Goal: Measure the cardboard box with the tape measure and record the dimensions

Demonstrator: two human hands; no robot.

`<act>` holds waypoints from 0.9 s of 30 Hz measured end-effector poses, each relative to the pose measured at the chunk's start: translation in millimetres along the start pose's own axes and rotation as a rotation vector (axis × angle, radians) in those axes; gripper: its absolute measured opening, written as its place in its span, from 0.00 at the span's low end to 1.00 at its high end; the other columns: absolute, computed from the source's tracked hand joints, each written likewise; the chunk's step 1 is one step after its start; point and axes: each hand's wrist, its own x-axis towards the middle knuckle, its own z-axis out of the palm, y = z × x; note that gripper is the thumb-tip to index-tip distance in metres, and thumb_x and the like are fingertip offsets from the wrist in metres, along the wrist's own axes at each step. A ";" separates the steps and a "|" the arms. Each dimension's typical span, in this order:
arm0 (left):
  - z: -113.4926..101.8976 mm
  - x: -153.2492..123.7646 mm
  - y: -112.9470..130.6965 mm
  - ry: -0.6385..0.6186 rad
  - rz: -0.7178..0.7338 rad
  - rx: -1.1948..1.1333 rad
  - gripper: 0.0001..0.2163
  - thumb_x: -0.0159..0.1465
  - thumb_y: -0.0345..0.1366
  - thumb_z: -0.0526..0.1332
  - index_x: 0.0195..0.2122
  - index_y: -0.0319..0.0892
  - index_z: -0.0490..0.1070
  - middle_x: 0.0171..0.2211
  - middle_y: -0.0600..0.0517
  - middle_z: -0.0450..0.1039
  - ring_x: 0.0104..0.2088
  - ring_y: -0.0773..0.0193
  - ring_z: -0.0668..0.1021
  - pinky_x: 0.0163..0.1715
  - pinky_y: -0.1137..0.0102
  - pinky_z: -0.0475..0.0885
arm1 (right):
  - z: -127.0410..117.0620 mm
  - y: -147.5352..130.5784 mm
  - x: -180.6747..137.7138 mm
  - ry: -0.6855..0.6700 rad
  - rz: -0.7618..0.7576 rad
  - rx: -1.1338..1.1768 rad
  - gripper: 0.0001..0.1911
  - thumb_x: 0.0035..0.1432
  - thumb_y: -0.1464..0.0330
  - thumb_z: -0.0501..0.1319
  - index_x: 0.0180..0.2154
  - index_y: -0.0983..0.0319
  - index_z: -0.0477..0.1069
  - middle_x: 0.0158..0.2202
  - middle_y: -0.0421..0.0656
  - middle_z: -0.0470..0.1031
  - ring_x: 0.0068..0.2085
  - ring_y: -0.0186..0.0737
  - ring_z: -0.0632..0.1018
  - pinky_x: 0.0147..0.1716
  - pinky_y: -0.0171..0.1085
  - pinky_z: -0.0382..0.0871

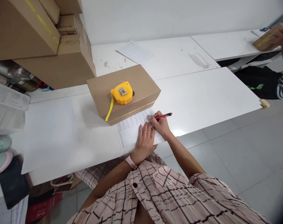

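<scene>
My right hand [161,126] grips a red pen [160,117] with a black end, its tip down at a sheet of paper [127,137] covered in handwritten columns. Flat on that same sheet lies my left hand [145,138], fingers stretched out, a pale band on its wrist. Just beyond both hands a closed brown cardboard box [141,84] rests over the far part of the sheet, hiding it. On the box's top sits a yellow tape measure [122,93] with a yellow strap hanging toward the box's near edge.
Large cardboard boxes [69,62] are stacked at the back left. A blank sheet [50,133] lies on the white table [197,96] at left; another paper [134,52] lies near the wall. At far right, another person's hand [281,35] touches a small box [265,42].
</scene>
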 end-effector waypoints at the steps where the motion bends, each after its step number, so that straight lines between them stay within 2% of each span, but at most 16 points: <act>1: 0.4 0.1 0.0 0.000 -0.002 0.000 0.39 0.66 0.52 0.61 0.68 0.25 0.55 0.72 0.26 0.49 0.74 0.38 0.49 0.72 0.42 0.44 | 0.1 0.4 0.0 0.001 -0.003 0.003 0.11 0.62 0.63 0.59 0.29 0.57 0.60 0.24 0.35 0.61 0.26 0.35 0.63 0.27 0.37 0.58; 17: -0.2 -0.5 0.0 -0.007 0.011 0.004 0.41 0.66 0.52 0.63 0.69 0.24 0.54 0.72 0.24 0.46 0.74 0.35 0.48 0.72 0.41 0.43 | -0.2 0.8 -0.4 0.013 0.012 -0.005 0.11 0.62 0.65 0.59 0.28 0.57 0.59 0.24 0.34 0.59 0.25 0.35 0.62 0.27 0.38 0.56; 21: -0.9 -0.3 0.3 -0.011 0.001 0.003 0.41 0.66 0.52 0.63 0.68 0.24 0.55 0.73 0.25 0.45 0.74 0.36 0.47 0.72 0.42 0.42 | 1.4 2.6 -1.3 0.116 0.006 -0.028 0.13 0.64 0.63 0.58 0.28 0.57 0.59 0.24 0.35 0.60 0.26 0.35 0.62 0.27 0.37 0.57; 24: 0.8 0.3 0.1 -0.008 0.000 -0.024 0.41 0.66 0.51 0.63 0.69 0.25 0.53 0.73 0.26 0.43 0.74 0.37 0.46 0.72 0.43 0.42 | -3.9 4.0 -1.9 0.210 -0.041 -0.069 0.09 0.67 0.61 0.56 0.35 0.57 0.65 0.31 0.38 0.68 0.30 0.37 0.68 0.31 0.38 0.64; 27: 0.8 -0.3 -1.4 -0.018 -0.004 -0.123 0.41 0.64 0.51 0.65 0.69 0.26 0.55 0.73 0.26 0.45 0.74 0.37 0.48 0.72 0.41 0.44 | -18.4 8.4 -2.0 0.167 -0.215 -0.288 0.10 0.68 0.65 0.54 0.47 0.57 0.70 0.45 0.47 0.72 0.45 0.45 0.73 0.44 0.44 0.69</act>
